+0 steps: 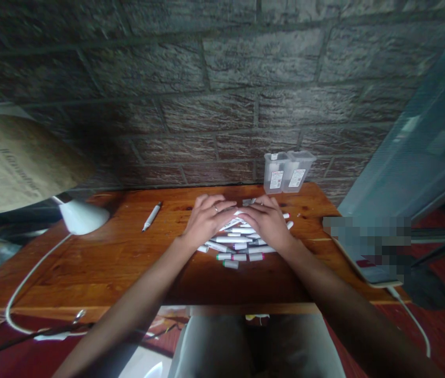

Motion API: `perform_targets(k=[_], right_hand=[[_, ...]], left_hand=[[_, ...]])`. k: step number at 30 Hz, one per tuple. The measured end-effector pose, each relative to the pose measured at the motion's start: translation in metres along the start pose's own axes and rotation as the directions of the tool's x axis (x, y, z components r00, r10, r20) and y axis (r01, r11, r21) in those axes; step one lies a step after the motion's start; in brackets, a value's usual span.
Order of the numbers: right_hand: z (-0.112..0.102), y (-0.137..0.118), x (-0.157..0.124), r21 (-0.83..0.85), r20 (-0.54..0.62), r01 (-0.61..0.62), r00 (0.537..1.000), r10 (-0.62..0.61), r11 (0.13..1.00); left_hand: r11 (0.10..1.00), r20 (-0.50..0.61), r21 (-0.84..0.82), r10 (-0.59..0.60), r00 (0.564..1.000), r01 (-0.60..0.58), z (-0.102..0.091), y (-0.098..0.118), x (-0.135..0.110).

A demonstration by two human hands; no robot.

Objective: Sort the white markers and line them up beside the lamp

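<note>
A heap of several white markers with coloured caps lies in the middle of a wooden table. My left hand rests palm down on the left side of the heap, fingers stretched flat, a ring on one finger. My right hand lies flat on the right side of the heap, its fingertips meeting the left hand's. Both hands cover the far part of the pile; the near markers stick out below them.
Two clear plastic containers with labels stand at the table's back edge against a brick wall. A single white marker lies apart at the left. A white lamp base with a cable sits far left. A device lies at the right edge.
</note>
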State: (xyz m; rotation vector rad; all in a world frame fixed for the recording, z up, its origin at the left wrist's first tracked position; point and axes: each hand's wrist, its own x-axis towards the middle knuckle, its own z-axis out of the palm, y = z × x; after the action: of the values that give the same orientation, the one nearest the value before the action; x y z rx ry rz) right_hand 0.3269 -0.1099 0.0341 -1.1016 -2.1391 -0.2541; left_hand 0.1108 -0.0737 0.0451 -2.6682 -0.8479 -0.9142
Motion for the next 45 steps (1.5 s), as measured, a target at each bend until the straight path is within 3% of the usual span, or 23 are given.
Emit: perform_targets(k=[4,6,7,10,12,14,17,20,24,27,30,37,42,45], right_hand=[[-0.005,-0.007,0.001,0.017,-0.066,-0.016,0.998,0.017,1.000],[-0.008,-0.008,0.001,0.054,-0.168,-0.042,0.984,0.051,0.998],[-0.008,-0.008,0.000,0.092,-0.215,-0.056,0.974,0.074,0.994],[-0.005,-0.003,-0.002,0.265,-0.259,-0.109,0.949,0.180,0.958],[0.000,0.002,-0.003,0.395,-0.215,-0.195,0.931,0.296,0.898],[0.005,0.005,-0.002,0.543,-0.125,-0.301,0.894,0.429,0.784],[0.008,0.003,0.002,0.762,0.055,-0.386,0.839,0.542,0.520],[0.006,-0.003,0.007,0.871,0.167,-0.379,0.827,0.538,0.313],[0.005,-0.007,0.008,0.906,0.225,-0.377,0.816,0.532,0.195],[0.007,-0.006,0.007,0.906,0.232,-0.381,0.811,0.537,0.185],[0.008,-0.007,0.007,0.904,0.243,-0.387,0.815,0.526,0.182],[0.007,-0.010,0.008,0.912,0.252,-0.380,0.817,0.519,0.155],[0.005,-0.008,0.008,0.917,0.223,-0.344,0.864,0.452,0.203],[0.000,-0.004,0.010,0.918,0.167,-0.322,0.844,0.510,0.231]], left_hand=[[0.977,0.012,-0.149,-0.152,0.988,0.152,0.001,-0.004,-0.001],[0.927,-0.069,-0.239,-0.312,0.947,0.288,0.001,-0.006,-0.001],[0.880,-0.114,-0.311,-0.410,0.905,0.360,0.001,-0.007,0.000],[0.605,-0.108,-0.648,-0.674,0.731,0.463,0.000,-0.011,0.001],[0.371,0.009,-0.824,-0.746,0.666,0.427,0.000,-0.014,0.001],[0.198,0.134,-0.896,-0.733,0.667,0.397,0.002,-0.013,0.001],[0.068,0.294,-0.898,-0.641,0.709,0.434,0.004,-0.006,0.001],[0.062,0.395,-0.863,-0.537,0.745,0.502,0.004,0.005,0.001],[0.116,0.486,-0.805,-0.433,0.759,0.581,-0.002,0.014,0.003],[0.163,0.491,-0.797,-0.387,0.781,0.582,-0.007,0.017,0.005],[0.139,0.467,-0.829,-0.360,0.807,0.542,-0.008,0.018,0.007],[0.165,0.471,-0.825,-0.329,0.819,0.541,-0.007,0.018,0.005],[0.238,0.418,-0.832,-0.323,0.849,0.500,-0.005,0.017,0.003],[0.366,0.307,-0.802,-0.424,0.852,0.471,-0.005,0.016,0.004]])
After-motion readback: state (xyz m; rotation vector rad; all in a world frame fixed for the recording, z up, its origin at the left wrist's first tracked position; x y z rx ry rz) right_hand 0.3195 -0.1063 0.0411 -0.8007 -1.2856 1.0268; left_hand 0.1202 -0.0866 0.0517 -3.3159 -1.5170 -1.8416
